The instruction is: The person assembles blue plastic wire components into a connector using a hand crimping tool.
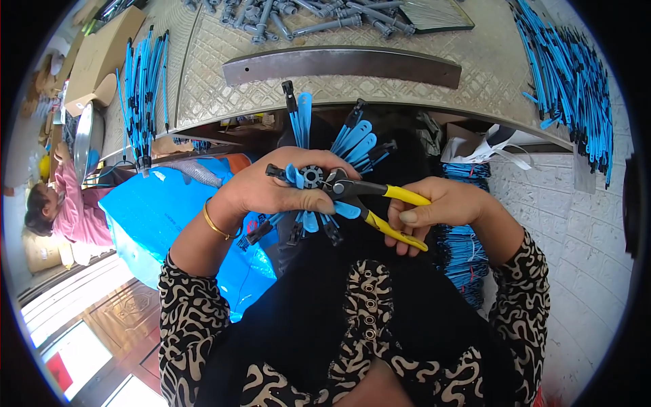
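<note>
Pliers (369, 203) with yellow handles sit clamped in the right hand (441, 207), nose at the small black hub (312, 176) of blue plastic spokes which the left hand (278, 190) grips below the bench edge (380, 108), a light, probably springy piece best held at its hub.

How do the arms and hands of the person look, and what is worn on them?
Both hands are bare, without gloves. The left hand has a thin gold-coloured bangle on its wrist. The right hand shows no jewellery. Both forearms are partly bare; the sleeves, pushed back toward the elbows, are black with a cream curly pattern.
</note>
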`<state>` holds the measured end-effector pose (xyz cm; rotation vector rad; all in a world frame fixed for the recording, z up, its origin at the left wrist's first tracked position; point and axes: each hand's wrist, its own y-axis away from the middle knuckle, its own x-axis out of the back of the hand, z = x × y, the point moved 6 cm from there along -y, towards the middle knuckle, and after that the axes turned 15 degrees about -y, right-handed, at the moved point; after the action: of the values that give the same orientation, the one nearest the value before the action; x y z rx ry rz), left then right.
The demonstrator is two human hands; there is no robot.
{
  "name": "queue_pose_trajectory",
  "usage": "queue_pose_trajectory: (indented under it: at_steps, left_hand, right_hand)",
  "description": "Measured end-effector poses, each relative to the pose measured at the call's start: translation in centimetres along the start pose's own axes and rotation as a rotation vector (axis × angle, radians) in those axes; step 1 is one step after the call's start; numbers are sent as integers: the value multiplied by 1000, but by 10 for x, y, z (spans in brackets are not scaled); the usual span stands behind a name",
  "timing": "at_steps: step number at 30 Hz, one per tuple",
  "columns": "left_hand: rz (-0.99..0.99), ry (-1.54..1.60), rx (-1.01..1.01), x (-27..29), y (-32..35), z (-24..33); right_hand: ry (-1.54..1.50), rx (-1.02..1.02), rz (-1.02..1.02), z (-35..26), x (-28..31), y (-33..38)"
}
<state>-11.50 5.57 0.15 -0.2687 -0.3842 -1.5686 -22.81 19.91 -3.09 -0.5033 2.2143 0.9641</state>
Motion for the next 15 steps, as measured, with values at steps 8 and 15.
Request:
queue_pose_trajectory:
  at_steps: [8, 15]
  left_hand:
    - [-25, 43, 6, -1, 2, -7]
    - [-37, 75, -12, 1, 2, -7]
  right_hand:
    - [-6, 47, -48, 6, 5, -13]
    - [-60, 178, -122, 31, 1, -38]
